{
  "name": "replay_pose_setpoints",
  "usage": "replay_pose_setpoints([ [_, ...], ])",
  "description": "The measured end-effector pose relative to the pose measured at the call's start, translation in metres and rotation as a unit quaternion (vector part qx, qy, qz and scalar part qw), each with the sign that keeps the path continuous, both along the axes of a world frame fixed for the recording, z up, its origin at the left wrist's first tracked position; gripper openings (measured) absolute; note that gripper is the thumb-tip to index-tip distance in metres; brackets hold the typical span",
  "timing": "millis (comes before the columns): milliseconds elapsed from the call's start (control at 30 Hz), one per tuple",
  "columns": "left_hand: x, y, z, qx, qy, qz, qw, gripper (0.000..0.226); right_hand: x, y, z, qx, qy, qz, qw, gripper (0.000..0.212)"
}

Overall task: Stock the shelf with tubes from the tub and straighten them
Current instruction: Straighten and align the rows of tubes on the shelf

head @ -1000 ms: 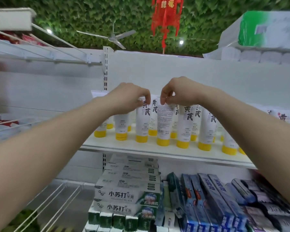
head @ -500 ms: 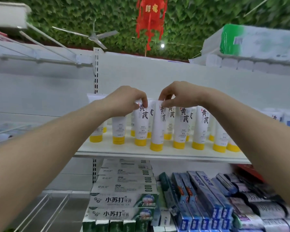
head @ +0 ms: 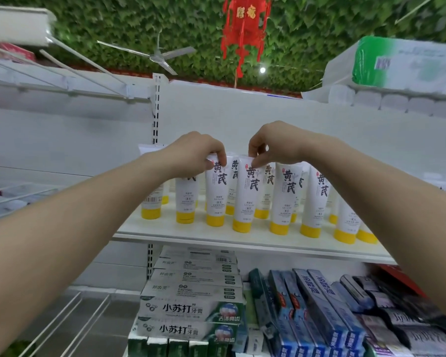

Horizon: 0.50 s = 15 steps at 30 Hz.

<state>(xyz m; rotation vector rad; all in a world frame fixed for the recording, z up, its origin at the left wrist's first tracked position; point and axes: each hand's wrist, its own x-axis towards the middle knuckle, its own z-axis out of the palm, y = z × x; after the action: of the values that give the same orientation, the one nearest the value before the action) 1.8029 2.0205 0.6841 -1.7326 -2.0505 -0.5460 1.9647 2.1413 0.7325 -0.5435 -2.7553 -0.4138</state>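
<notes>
Standing cap-down on the white shelf board [head: 242, 234], two light, soft white plastic tubes with yellow caps [head: 245, 194] tip easily, so left hand [head: 195, 153] and right hand [head: 274, 144] each pinch a stiff flat top seam.

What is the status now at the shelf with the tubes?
Left hand pinches one tube at its top. Right hand pinches the next tube. Both stand on the shelf. Nothing in the way.
</notes>
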Motion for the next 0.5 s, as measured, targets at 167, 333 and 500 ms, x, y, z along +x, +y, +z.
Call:
replay_pose_setpoints([
  [167,-0.001,0.001,0.001,-0.009,-0.007,-0.002,1.0,0.022,-0.003,0.003,0.001,0.004,0.002,-0.01,1.0,0.019],
  [333,0.0,0.005,0.006,-0.029,-0.004,-0.001,1.0,0.025,-0.007,0.009,0.004,-0.033,-0.01,-0.013,0.999,0.018],
  [500,-0.006,0.004,0.02,0.029,-0.033,-0.014,0.999,0.019,-0.007,0.016,0.018,-0.063,0.039,0.006,0.997,0.021],
])
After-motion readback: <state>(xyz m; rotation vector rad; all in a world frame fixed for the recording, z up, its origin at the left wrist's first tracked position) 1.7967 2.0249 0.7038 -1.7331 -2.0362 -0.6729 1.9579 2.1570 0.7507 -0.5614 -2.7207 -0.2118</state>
